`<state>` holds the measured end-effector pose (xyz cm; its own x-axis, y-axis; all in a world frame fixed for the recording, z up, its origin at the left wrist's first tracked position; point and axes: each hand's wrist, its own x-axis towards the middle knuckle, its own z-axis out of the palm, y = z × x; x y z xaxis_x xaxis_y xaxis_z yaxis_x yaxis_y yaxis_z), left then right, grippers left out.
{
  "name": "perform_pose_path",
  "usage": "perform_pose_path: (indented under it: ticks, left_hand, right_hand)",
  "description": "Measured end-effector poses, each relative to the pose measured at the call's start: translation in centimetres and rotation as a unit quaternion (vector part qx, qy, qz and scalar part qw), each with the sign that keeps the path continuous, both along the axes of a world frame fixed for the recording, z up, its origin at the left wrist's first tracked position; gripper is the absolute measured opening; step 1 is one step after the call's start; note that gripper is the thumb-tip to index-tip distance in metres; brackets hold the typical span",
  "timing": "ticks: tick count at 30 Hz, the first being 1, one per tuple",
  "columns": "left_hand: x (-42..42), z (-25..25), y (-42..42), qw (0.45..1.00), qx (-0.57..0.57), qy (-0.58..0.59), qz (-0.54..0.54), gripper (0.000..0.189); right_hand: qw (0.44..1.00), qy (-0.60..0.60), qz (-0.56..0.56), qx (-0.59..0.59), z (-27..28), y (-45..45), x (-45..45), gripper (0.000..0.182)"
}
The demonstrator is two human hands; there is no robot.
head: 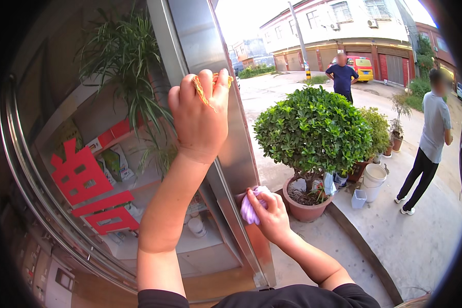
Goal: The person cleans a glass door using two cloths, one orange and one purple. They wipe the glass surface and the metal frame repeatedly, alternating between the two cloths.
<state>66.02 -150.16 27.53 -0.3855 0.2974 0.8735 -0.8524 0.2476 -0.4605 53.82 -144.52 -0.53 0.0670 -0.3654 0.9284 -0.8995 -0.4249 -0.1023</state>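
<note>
My left hand (200,115) is raised against the brushed metal door post (235,150), its fingers curled around an orange and yellow cord or strip of cloth (201,92) that shows between them. Lower down, my right hand (270,213) presses a bunched light-purple cloth (254,206) to the same post. Most of what lies under my left palm is hidden. Left of the post, a glass pane carries red cut-out characters (81,173).
Curved metal rails (34,204) run along the left. A leafy shrub in a clay pot (308,210) stands right of the post, beside a white bucket (373,179) and a small bin (359,199). Two people (343,75), (433,123) stand outside. A raised curb (362,246) crosses the concrete.
</note>
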Motion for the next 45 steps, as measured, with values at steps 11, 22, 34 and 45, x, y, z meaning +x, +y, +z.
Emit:
perform_pose_path:
  ticks: [11, 22, 34, 45]
  left_hand:
    - [0.0, -0.4, 0.5, 0.999, 0.048, 0.002, -0.006, 0.038]
    - [0.1, -0.4, 0.4, 0.999, 0.052, 0.007, -0.015, 0.04]
    - [3.9, 3.5, -0.6, 0.997, 0.048, 0.05, 0.018, 0.054]
    - [3.5, 3.5, -1.1, 0.999, 0.019, 0.042, -0.02, 0.038]
  right_hand:
    - [1.0, 0.004, -0.007, 0.001, -0.1, -0.1, 0.0, 0.064]
    - [1.0, 0.01, -0.016, 0.003, -0.2, -0.1, 0.1, 0.066]
    - [0.999, 0.022, -0.029, 0.0, -0.2, -0.1, 0.0, 0.069]
    - [1.0, 0.013, -0.022, 0.018, -0.3, 0.1, 0.2, 0.071]
